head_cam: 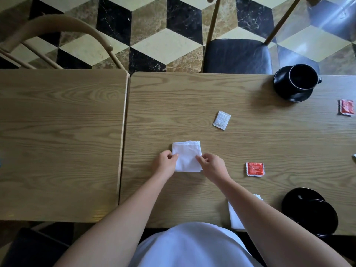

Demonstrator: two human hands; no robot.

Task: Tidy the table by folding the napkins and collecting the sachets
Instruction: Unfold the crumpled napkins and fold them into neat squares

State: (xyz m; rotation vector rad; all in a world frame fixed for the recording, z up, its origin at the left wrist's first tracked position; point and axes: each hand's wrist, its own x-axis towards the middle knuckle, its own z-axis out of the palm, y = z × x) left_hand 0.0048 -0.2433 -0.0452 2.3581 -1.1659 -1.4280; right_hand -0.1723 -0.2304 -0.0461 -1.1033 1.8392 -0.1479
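A white napkin (186, 156) lies folded into a small square on the wooden table (250, 143). My left hand (166, 160) pinches its left edge and my right hand (212, 165) pinches its right edge. A second white napkin (235, 216) lies near the front edge, partly hidden under my right forearm. A white sachet (222, 120) sits beyond the folded napkin. One red sachet (254, 169) lies to the right of my right hand. Another red sachet (346, 107) lies at the far right.
A black cup on a saucer (295, 82) stands at the back right. Black plates (310, 211) are stacked at the front right. A second table (61, 143) adjoins on the left. Chairs (237, 55) stand behind the tables. A white scrap (354, 157) shows at the right edge.
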